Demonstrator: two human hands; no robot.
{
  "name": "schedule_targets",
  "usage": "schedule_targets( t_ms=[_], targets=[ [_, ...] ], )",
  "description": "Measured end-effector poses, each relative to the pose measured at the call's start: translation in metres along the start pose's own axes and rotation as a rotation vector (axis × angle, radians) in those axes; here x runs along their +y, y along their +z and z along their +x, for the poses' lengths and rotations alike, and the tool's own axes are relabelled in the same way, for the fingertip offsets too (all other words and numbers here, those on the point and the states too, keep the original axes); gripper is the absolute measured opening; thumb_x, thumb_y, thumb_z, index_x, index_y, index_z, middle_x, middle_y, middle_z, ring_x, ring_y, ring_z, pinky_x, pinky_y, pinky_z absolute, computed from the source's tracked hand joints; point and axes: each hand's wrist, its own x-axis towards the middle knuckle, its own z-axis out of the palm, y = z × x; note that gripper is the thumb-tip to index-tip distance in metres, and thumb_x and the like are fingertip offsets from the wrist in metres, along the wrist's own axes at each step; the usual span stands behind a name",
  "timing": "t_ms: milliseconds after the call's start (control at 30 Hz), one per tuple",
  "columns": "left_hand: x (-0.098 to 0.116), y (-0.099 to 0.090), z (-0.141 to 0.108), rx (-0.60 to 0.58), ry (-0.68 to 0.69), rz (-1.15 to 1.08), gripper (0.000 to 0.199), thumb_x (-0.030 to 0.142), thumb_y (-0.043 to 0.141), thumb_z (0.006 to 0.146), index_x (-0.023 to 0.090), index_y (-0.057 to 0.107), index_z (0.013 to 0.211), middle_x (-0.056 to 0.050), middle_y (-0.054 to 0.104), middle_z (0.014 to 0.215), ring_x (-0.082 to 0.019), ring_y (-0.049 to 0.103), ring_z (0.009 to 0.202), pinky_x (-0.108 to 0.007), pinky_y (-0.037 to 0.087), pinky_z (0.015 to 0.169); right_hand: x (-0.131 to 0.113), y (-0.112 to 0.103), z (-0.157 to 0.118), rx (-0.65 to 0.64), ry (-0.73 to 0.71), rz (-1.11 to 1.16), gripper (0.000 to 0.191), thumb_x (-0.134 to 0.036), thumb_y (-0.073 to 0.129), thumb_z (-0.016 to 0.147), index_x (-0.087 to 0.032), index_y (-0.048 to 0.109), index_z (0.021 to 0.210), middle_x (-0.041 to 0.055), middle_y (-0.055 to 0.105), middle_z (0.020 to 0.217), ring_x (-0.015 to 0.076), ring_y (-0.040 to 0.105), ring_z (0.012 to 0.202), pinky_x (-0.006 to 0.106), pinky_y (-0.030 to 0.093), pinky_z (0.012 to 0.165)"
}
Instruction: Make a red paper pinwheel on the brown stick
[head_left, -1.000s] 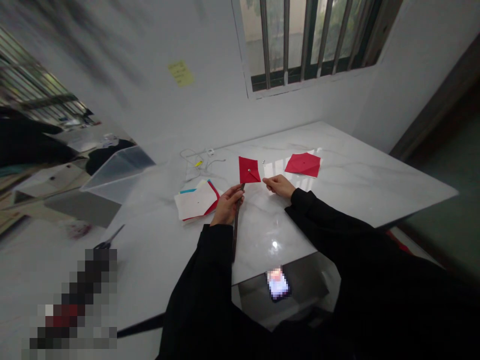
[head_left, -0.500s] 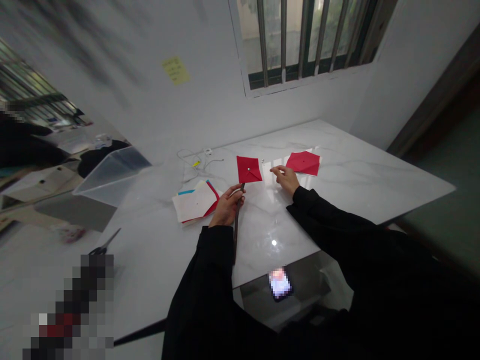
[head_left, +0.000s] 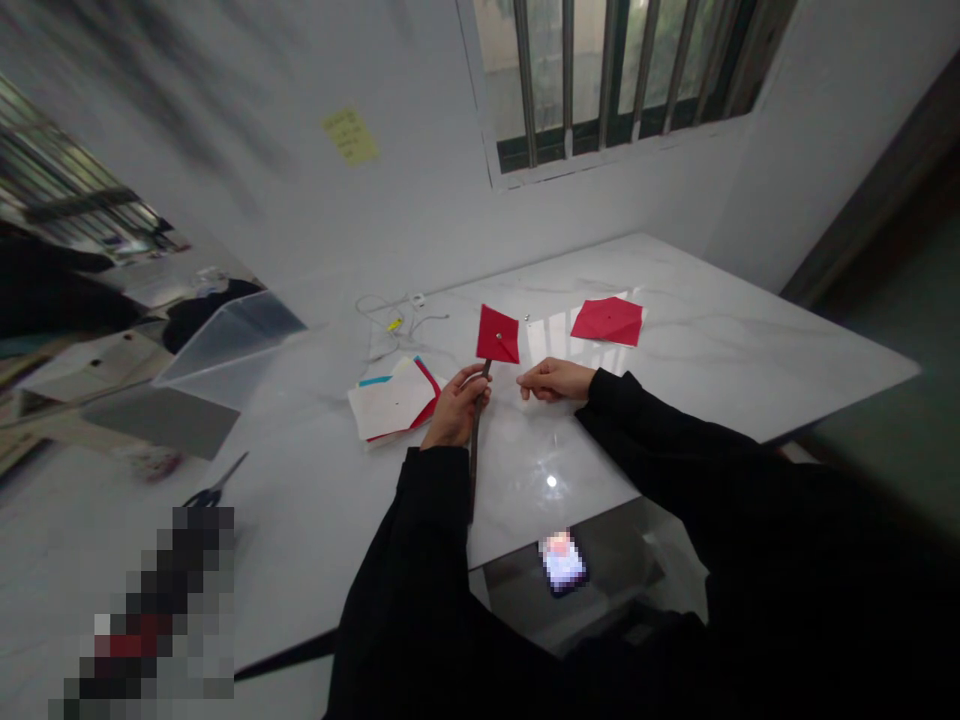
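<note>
My left hand point(head_left: 454, 408) is closed around a thin brown stick point(head_left: 474, 465) near its upper end. A red paper square point(head_left: 491, 322), with creased flaps and a small shiny pin head point(head_left: 499, 337) at its middle, stands at the top of the stick. To the right of the stick and apart from it is my right hand point(head_left: 559, 380), its fingers curled and tips pinched together. Whatever those fingertips may hold is too small to make out. Beyond the right hand, red paper pieces point(head_left: 606, 322) with a small centre hole lie on the white table point(head_left: 720, 350).
Left of my hands lies a stack of white, red and blue paper point(head_left: 394, 402). A tangled cable point(head_left: 409, 325) is near the wall. Scissors point(head_left: 217, 482) lie at the left, before a clear plastic bin point(head_left: 217, 350). A lit phone point(head_left: 562, 562) is below the table's front edge.
My right hand has moved down and left, closer to the stick, and its fingers are more curled. The red square has turned slightly while my left hand keeps its hold.
</note>
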Motion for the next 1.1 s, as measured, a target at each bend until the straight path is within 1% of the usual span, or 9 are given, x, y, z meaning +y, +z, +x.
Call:
schedule_targets(
  t_ms=[167,333,400,533,600,733,867,1000,1100],
  targets=[
    [0.002,0.002,-0.002,0.002,-0.006,0.004,0.053,0.025,0.098,0.063,0.017,0.072,0.108,-0.002,0.072,0.095,-0.006,0.062,0.07,-0.019,0.051,0.068,-0.001,-0.021,0.006,0.625,-0.047,0.034,0.031,-0.039,0.065,0.1,-0.011,0.074,0.089,-0.0059,0.045,0.052,0.0064,0.03,0.044,0.023,0.02,0.045],
    [0.003,0.004,-0.002,-0.001,-0.015,0.012,0.054,0.024,0.099,0.061,0.015,0.072,0.107,-0.002,0.071,0.093,-0.007,0.062,0.069,-0.02,0.051,0.068,-0.001,-0.025,0.005,0.764,-0.075,0.037,0.057,-0.035,0.07,0.098,-0.011,0.059,0.148,-0.004,0.063,0.064,0.0088,0.043,0.049,0.022,0.031,0.049],
    [0.003,0.004,-0.002,-0.001,-0.01,0.015,0.054,0.025,0.099,0.062,0.015,0.072,0.108,-0.002,0.071,0.093,-0.007,0.062,0.069,-0.02,0.051,0.068,-0.002,-0.02,0.002,0.524,-0.061,0.0,0.057,-0.044,0.071,0.097,-0.009,0.064,0.141,-0.0034,0.064,0.064,0.0077,0.039,0.046,0.023,0.028,0.047],
    [0.002,0.004,-0.002,-0.015,0.022,0.028,0.05,0.025,0.097,0.064,0.015,0.072,0.107,-0.002,0.071,0.093,-0.007,0.061,0.068,-0.02,0.049,0.065,-0.003,-0.006,-0.006,-0.228,0.027,-0.115,0.053,-0.06,0.077,0.089,-0.007,0.077,0.089,-0.0041,0.051,0.047,0.0067,0.034,0.043,0.024,0.021,0.046],
    [0.001,0.003,-0.001,-0.018,0.033,0.027,0.049,0.025,0.097,0.065,0.016,0.072,0.106,-0.002,0.071,0.092,-0.007,0.06,0.067,-0.02,0.048,0.064,-0.002,-0.001,-0.007,-0.295,0.0,-0.102,0.055,-0.064,0.077,0.086,-0.01,0.074,0.08,-0.005,0.048,0.046,0.0064,0.033,0.043,0.024,0.02,0.047],
    [0.0,0.002,0.001,-0.011,0.02,0.013,0.049,0.024,0.096,0.065,0.016,0.072,0.106,-0.002,0.071,0.092,-0.007,0.06,0.067,-0.02,0.048,0.064,0.001,-0.005,-0.003,-0.174,-0.043,-0.052,0.052,-0.063,0.076,0.088,-0.012,0.07,0.082,-0.0069,0.047,0.05,0.006,0.03,0.045,0.024,0.018,0.046],
    [0.0,0.0,0.003,0.002,-0.008,-0.016,0.051,0.024,0.097,0.063,0.016,0.072,0.107,-0.002,0.071,0.092,-0.007,0.061,0.067,-0.019,0.049,0.065,-0.01,-0.003,-0.007,-0.436,-0.024,-0.114,0.059,-0.069,0.083,0.081,-0.01,0.072,0.082,-0.0073,0.046,0.051,0.0048,0.031,0.046,0.022,0.018,0.045],
    [0.0,0.0,0.003,0.022,-0.023,-0.039,0.051,0.022,0.097,0.062,0.017,0.071,0.106,-0.002,0.071,0.091,-0.007,0.062,0.067,-0.019,0.05,0.064,-0.019,0.057,-0.044,-0.941,0.074,-0.08,0.057,-0.067,0.086,0.081,-0.011,0.077,0.087,-0.0003,0.065,0.068,0.0066,0.049,0.053,0.02,0.033,0.049],
    [0.0,-0.001,0.003,0.006,-0.023,-0.048,0.05,0.022,0.097,0.064,0.016,0.072,0.107,-0.003,0.071,0.093,-0.007,0.062,0.068,-0.019,0.05,0.064,0.003,0.119,-0.079,-1.519,0.135,0.032,0.046,-0.049,0.095,0.079,-0.022,0.081,0.113,-0.0004,0.074,0.083,0.0139,0.068,0.074,0.022,0.052,0.069]
  ],
)
